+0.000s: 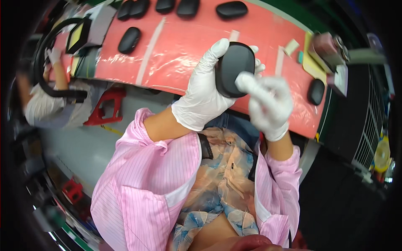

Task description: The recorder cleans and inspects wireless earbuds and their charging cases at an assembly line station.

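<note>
My gloved left hand [204, 88] is closed around a smooth black oval case [235, 69] with a rounded, mouse-like shape. It holds the case tilted above the near edge of the table, thumb along the left side and fingertips showing past the right side. Over the case's lower right part is my gloved right hand [270, 100], smeared by motion. One of its fingers reaches to the case's face; whether it touches, or holds anything, I cannot make out.
Several similar black cases [187, 7] lie along the far side of the red-covered table [176, 54], with another case [315, 91] at the right. A yellow tray [312, 54] and a jar [328, 44] stand far right. At left, another person's gloved hand [53, 55] works near a black curved tube [38, 54].
</note>
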Demonstrator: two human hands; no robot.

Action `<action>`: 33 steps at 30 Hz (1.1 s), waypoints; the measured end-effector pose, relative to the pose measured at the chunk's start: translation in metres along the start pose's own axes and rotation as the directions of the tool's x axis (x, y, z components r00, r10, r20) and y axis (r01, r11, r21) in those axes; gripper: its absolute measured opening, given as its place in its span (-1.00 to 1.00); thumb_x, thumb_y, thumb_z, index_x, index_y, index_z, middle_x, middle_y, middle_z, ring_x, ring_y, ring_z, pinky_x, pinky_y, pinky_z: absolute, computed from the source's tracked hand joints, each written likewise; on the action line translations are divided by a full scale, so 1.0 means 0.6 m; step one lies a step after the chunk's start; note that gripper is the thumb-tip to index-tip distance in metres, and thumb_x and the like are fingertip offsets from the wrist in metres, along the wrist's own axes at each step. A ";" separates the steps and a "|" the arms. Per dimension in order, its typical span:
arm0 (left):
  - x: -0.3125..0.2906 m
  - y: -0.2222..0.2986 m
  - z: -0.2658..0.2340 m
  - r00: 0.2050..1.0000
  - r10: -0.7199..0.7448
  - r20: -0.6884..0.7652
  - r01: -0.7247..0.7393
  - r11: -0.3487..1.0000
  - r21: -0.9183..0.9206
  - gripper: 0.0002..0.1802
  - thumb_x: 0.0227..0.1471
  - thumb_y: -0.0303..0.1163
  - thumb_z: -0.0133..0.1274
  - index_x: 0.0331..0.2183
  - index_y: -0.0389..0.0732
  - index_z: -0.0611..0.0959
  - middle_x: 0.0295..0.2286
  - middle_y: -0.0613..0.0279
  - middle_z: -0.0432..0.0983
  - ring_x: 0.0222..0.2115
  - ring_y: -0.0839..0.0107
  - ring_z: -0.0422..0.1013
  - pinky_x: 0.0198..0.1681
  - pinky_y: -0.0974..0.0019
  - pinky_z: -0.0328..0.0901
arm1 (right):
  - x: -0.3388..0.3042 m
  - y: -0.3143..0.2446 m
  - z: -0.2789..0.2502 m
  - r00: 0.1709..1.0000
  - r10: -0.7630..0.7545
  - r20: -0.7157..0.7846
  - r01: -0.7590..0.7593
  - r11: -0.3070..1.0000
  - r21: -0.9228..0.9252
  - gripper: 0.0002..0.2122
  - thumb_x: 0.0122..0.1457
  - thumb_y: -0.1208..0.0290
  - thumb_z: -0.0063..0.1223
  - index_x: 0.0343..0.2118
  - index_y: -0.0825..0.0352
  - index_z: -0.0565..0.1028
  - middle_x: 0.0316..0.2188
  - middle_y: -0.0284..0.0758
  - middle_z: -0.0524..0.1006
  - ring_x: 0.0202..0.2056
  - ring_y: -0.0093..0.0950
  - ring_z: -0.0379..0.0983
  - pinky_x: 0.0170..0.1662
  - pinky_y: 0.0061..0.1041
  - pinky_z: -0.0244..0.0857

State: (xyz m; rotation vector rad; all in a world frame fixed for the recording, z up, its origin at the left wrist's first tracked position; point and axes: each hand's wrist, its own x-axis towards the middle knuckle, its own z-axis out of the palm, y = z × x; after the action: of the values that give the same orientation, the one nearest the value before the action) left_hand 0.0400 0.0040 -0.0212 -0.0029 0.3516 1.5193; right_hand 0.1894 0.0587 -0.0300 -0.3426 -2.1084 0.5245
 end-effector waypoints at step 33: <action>0.008 0.045 -0.004 0.993 -0.119 -0.014 0.085 0.614 0.785 -0.50 0.12 -0.27 0.08 0.04 -0.28 0.39 -0.10 0.22 0.46 -0.04 0.46 0.39 0.03 0.41 0.28 | -0.021 0.019 -0.049 0.976 0.187 0.112 -0.158 0.961 -0.225 -0.36 -0.15 0.52 0.28 0.10 0.42 0.38 0.01 -0.18 0.40 0.00 -0.30 0.36 0.05 -0.39 0.26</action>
State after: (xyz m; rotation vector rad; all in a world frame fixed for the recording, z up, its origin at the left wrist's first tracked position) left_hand 0.0129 0.0097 -0.0188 0.7030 0.9579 1.1349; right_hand 0.2216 0.0702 -0.0297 -0.6366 -2.2835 0.4295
